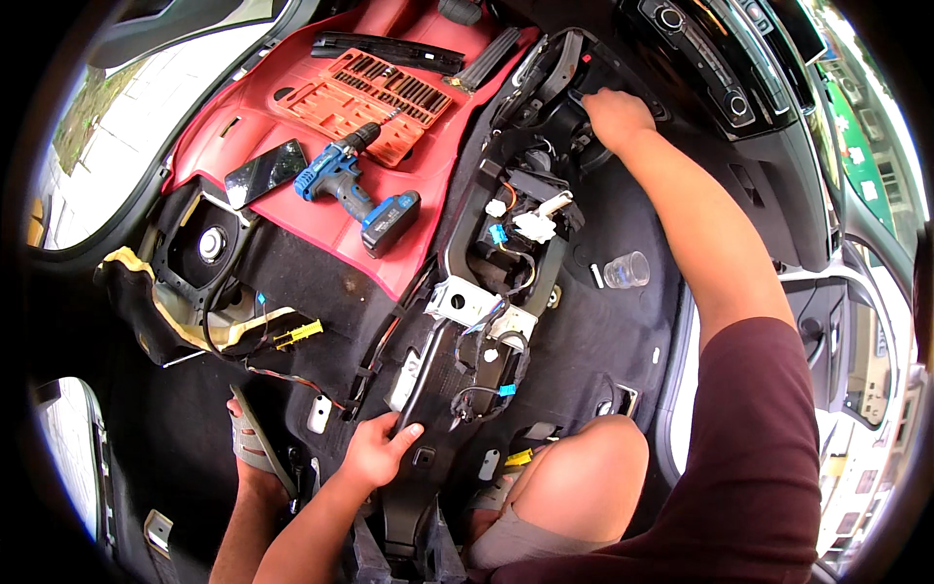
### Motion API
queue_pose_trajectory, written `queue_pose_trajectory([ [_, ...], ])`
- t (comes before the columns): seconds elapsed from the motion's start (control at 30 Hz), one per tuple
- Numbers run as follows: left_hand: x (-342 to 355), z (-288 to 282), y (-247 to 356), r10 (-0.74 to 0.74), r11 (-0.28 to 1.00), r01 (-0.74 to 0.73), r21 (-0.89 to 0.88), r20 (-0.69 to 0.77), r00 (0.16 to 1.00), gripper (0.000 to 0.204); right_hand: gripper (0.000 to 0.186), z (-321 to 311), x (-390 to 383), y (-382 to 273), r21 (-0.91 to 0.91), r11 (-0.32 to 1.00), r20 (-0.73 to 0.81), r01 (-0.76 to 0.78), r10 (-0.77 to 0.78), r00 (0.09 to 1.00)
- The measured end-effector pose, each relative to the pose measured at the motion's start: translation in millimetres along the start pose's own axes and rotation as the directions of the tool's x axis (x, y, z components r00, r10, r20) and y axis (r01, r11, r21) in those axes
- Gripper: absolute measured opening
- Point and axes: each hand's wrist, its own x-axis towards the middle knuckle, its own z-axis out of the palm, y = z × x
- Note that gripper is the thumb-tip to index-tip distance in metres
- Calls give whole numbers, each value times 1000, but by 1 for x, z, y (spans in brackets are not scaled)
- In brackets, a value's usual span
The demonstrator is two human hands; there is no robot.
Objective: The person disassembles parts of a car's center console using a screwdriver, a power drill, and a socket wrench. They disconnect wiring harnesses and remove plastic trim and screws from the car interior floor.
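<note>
A stripped car centre console [428, 428] runs lengthwise between the footwells, its black frame exposed with wires and connectors. My left hand [379, 453] grips the left edge of its rear part, the thumb lying along the top. My right hand [617, 119] reaches far forward beneath the dashboard, its fingers curled at a black trim part by the console's front end; what they hold is partly hidden. Between the hands, a white connector [535, 227] and a blue connector [499, 234] sit in the console opening. A silver metal bracket [465, 301] crosses the frame.
On the red floor mat [321, 229] lie a blue cordless drill [336, 180], a phone [265, 174] and an orange bit case [336, 102]. A clear plastic cup [627, 271] lies on the right floor. A yellow connector [299, 335] hangs at left. My knee [593, 477] is beside the console.
</note>
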Motion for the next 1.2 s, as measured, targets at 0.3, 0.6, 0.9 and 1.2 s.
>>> queue_pose_trajectory([
  [0.3,2,0,-1,-5,1000,5,-1,-5,1000,46,28,-13,14,-10,70,994,62,-87,83,995],
  [0.6,-1,-9,35,-84,970,84,228,-9,996,50,27,0,-14,0,59,998,-8,27,-27,1000],
  [0.9,-3,-8,37,-28,987,28,156,-1,1000,47,23,-10,-11,9,-9,991,-20,136,-136,990],
  [1.2,1,-11,27,-42,983,40,178,9,999,44,23,-10,-12,15,-34,985,-53,170,-172,984],
])
